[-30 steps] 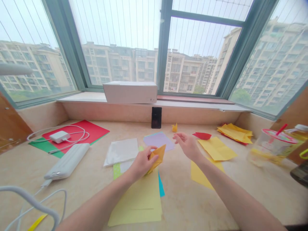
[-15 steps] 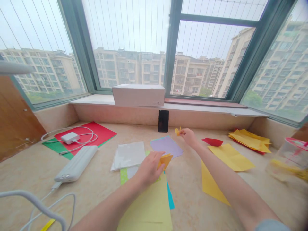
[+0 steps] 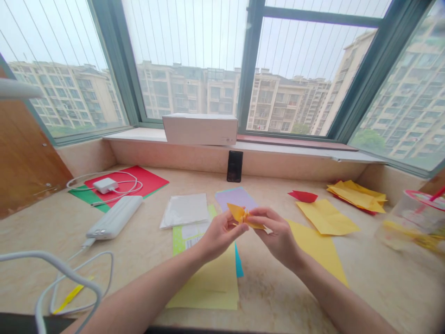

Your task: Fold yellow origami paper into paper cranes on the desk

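Observation:
My left hand is closed on an orange folded paper, whose pointed flap stands up above the fingers. Close against it, my right hand pinches a small yellow folded paper piece, partly hidden by the fingertips. The hands almost touch, just above the table. Below them lie a lilac paper sheet and a pale yellow sheet, with a blue paper strip showing at its edge. Whether the two folded pieces are joined, I cannot tell.
On the right are yellow sheets, a red folded paper, a stack of folded yellow paper and a clear plastic cup. A power bank with cables lies left. A phone leans at the back.
My right hand has come back from near the phone with the small yellow folded piece, meeting my left hand at the orange paper. The head view has shifted slightly.

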The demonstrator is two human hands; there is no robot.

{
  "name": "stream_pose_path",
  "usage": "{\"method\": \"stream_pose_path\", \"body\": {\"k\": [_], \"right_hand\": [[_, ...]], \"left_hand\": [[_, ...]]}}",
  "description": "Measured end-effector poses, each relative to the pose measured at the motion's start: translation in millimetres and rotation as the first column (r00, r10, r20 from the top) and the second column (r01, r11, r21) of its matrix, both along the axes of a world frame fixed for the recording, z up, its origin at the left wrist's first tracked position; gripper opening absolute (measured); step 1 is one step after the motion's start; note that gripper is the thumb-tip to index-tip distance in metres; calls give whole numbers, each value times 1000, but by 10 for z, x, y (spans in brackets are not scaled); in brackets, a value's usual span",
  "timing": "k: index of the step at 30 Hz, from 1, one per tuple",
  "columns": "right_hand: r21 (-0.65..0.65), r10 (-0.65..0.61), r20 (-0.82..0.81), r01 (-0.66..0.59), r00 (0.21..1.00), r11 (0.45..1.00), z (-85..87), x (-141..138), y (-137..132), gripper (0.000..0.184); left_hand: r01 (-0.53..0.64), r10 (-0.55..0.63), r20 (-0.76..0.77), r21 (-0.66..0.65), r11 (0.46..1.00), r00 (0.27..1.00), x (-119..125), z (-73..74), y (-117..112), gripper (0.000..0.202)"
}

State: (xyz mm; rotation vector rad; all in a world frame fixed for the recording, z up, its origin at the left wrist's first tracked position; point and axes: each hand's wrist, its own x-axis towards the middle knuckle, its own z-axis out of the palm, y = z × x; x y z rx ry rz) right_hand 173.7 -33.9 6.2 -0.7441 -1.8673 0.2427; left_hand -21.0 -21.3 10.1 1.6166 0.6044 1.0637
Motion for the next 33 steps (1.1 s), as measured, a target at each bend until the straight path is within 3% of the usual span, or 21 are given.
{"method": "stream_pose_path", "body": {"k": [7, 14, 21, 28, 33], "right_hand": [[41, 52, 27, -53, 998, 998, 37, 56, -21, 27], [44, 62, 47, -64, 997, 997, 59, 100, -40, 26], [-40, 48, -33, -49, 998, 998, 102, 99, -49, 17], [-186, -60, -124, 36, 991, 982, 94, 69, -54, 9], [-140, -4, -97, -10, 995, 990, 106, 88, -49, 8]], "left_hand": [[11, -9, 54, -46, 999, 999, -5, 63, -58, 37], [28, -26, 13, -116, 993, 1000, -21, 7, -35, 40], [75, -69, 37, -173, 982, 997, 3, 42, -72, 39], [72, -66, 42, -191, 979, 997, 15, 53, -89, 39], [45, -28, 86, -198, 979, 996, 20, 74, -93, 37]]}}
